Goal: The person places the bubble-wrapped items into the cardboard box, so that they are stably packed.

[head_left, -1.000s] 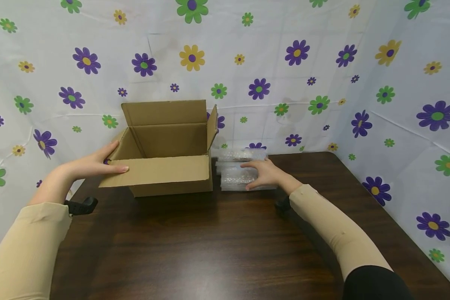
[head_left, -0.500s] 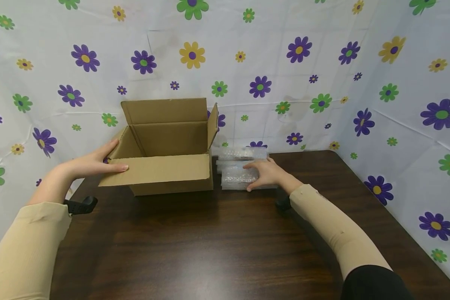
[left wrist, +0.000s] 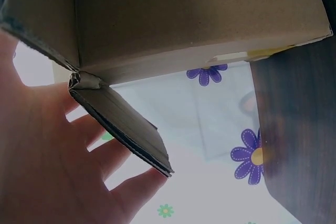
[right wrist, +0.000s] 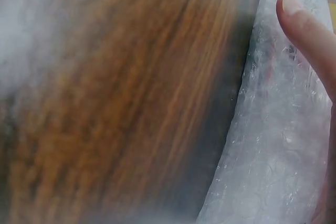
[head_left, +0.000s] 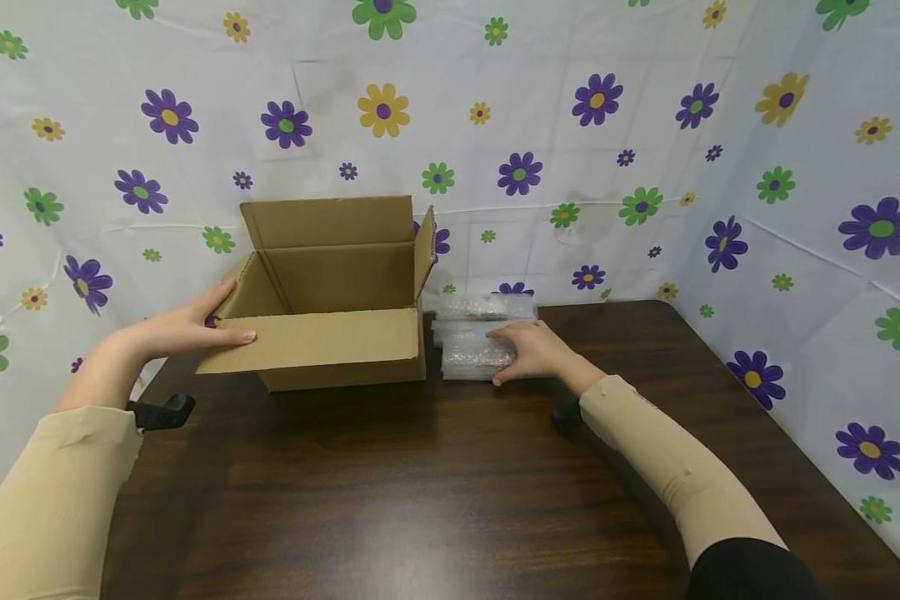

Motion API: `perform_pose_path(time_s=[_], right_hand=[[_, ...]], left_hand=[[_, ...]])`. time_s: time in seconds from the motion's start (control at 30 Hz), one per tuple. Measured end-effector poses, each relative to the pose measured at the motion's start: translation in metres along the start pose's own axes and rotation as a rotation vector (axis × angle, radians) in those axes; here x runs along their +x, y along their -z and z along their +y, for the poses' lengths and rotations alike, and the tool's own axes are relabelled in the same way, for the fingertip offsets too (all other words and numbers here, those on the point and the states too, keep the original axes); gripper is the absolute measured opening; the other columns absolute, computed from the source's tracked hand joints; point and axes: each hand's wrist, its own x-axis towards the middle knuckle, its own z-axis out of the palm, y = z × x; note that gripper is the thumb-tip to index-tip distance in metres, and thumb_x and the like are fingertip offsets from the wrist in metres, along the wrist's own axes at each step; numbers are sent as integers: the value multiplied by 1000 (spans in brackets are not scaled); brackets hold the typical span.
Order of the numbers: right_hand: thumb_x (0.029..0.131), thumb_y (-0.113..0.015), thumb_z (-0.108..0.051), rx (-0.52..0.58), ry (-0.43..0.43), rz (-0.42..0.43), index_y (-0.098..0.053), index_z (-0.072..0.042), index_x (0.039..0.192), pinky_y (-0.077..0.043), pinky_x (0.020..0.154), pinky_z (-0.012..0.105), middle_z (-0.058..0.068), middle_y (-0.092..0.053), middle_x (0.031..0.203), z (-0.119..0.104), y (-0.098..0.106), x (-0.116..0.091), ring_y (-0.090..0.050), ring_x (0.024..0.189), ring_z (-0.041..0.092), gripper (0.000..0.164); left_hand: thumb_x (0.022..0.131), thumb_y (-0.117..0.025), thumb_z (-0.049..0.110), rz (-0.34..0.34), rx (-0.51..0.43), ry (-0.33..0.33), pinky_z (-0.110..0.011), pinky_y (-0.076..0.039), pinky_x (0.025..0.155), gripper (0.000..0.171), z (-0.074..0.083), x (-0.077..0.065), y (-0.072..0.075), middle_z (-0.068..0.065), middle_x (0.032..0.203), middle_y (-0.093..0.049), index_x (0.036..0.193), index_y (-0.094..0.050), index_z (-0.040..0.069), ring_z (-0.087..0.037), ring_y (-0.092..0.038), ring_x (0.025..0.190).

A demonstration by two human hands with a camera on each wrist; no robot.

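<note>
An open cardboard box (head_left: 337, 342) stands on the table with its flaps spread. My left hand (head_left: 176, 331) grips its left front corner, the thumb lying over the front flap. In the left wrist view the fingers (left wrist: 113, 156) spread behind a side flap (left wrist: 128, 124). To the right of the box, my right hand (head_left: 537, 348) holds the nearest bubble-wrapped bundle (head_left: 468, 357), thumb at its front and fingers over its top. The right wrist view has the thumb (right wrist: 310, 30) against the bubble wrap (right wrist: 278, 129). What the wrap contains cannot be made out.
More bubble-wrapped bundles (head_left: 480, 307) lie behind the held one, near the wall. A flowered white sheet (head_left: 420, 83) hangs behind and to the right of the dark wooden table (head_left: 390, 483).
My right hand has closed in on the front bubble-wrapped bundle, its fingers settling lower over it. The left hand and the box stay where they were.
</note>
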Motion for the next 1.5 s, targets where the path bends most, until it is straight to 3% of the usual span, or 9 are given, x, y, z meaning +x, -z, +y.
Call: perform_pose_path(time_s=[0.43, 0.67, 1.5], right_hand=[[66, -80, -62, 22, 4, 16, -59, -15, 135, -33, 103, 61, 7, -59, 133, -1, -1, -2, -53, 123, 28, 86], [67, -81, -58, 58, 9, 0, -58, -14, 136, -40, 102, 49, 8, -58, 134, -2, 0, -3, -52, 124, 28, 85], [68, -79, -63, 80, -7, -37, -58, -14, 136, -42, 101, 48, 5, -57, 136, -3, 18, -3, -52, 124, 27, 86]], left_hand=[[93, -63, 35, -1, -6, 6, -75, -8, 102, 101, 0, -1, -1, -26, 157, 14, 154, 13, 7, -49, 11, 141], [92, -63, 35, -1, -11, 10, -75, -7, 102, 102, 1, -2, -2, -26, 157, 14, 153, 13, 6, -49, 11, 141], [93, -62, 35, -7, -1, 3, -75, -8, 102, 101, 2, 0, 1, -26, 157, 14, 153, 14, 6, -49, 11, 141]])
